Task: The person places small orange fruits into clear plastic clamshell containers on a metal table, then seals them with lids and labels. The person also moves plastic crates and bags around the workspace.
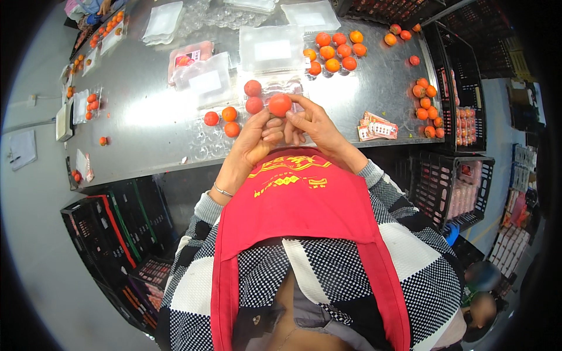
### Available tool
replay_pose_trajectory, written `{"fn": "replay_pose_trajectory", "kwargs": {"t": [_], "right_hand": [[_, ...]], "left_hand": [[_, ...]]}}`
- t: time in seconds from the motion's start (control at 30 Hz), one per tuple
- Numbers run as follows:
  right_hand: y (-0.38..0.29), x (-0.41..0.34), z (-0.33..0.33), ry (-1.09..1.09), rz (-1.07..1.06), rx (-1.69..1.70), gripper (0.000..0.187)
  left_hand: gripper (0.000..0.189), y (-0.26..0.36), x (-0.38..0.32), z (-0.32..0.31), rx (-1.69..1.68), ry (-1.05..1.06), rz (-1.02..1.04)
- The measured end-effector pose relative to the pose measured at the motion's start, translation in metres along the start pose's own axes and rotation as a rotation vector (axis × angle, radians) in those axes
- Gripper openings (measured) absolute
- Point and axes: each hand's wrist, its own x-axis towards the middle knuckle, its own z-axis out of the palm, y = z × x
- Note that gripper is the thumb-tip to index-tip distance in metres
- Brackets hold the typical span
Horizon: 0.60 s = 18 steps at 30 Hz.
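Observation:
Just above the table's front edge, my right hand pinches a red-orange persimmon between thumb and index finger. The thumb and curled fingers of my left hand meet the fruit's lower left side. Behind it lies a clear plastic clamshell tray with round hollows. Two redder persimmons sit at its left side. Left of my hands, a clear moulded tray lies beside several orange persimmons. How far the trays extend under my hands is hidden.
Behind, filled trays hold several persimmons and a closed labelled pack. Printed labels lie to the right, near loose persimmons. Black crates flank the metal table. Another person's hand shows at far left.

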Motion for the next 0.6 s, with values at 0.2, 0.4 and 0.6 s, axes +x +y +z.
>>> {"fn": "replay_pose_trajectory", "kwargs": {"t": [0.2, 0.4, 0.6], "right_hand": [[0.01, 0.011, -0.007, 0.073, -0.169, -0.107, 0.046], [0.009, 0.018, -0.012, 0.018, -0.237, 0.015, 0.05], [0.003, 0.034, -0.04, 0.084, -0.249, -0.041, 0.045]], "left_hand": [[0.015, 0.002, 0.002, -0.001, -0.03, -0.009, -0.036], [0.012, 0.004, 0.004, 0.016, 0.068, 0.084, -0.046], [0.023, 0.012, 0.005, 0.003, 0.763, 0.336, 0.458]]}}
